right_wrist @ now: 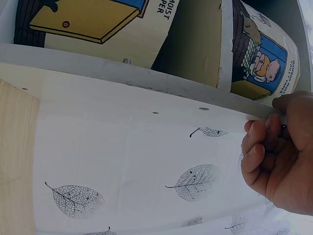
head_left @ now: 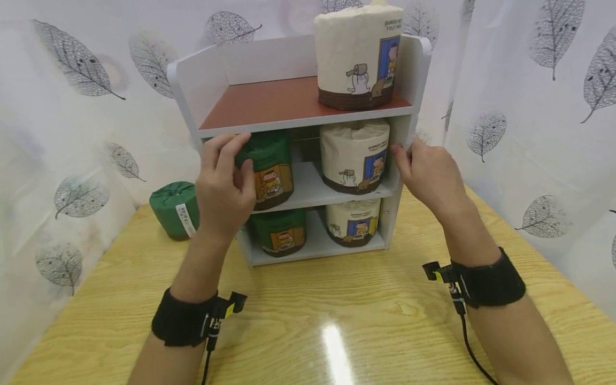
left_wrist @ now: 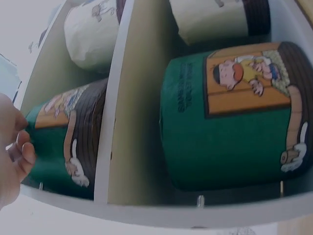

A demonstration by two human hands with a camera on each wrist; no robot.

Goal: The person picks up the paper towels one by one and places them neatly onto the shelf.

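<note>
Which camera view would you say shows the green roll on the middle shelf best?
The head view: the green roll stands whole on the shelf, gripped by the left hand. The left wrist view shows only its side up close; the right wrist view misses it.

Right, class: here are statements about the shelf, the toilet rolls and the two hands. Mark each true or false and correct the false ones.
1. The left hand grips a green roll on the middle shelf. True.
2. The right hand holds a cream roll. False: it touches the right side panel of the shelf unit.
3. The top shelf carries two rolls. False: only one cream roll stands there.
4. A green roll lying on its side rests on the table, left of the shelf unit. True.
</note>
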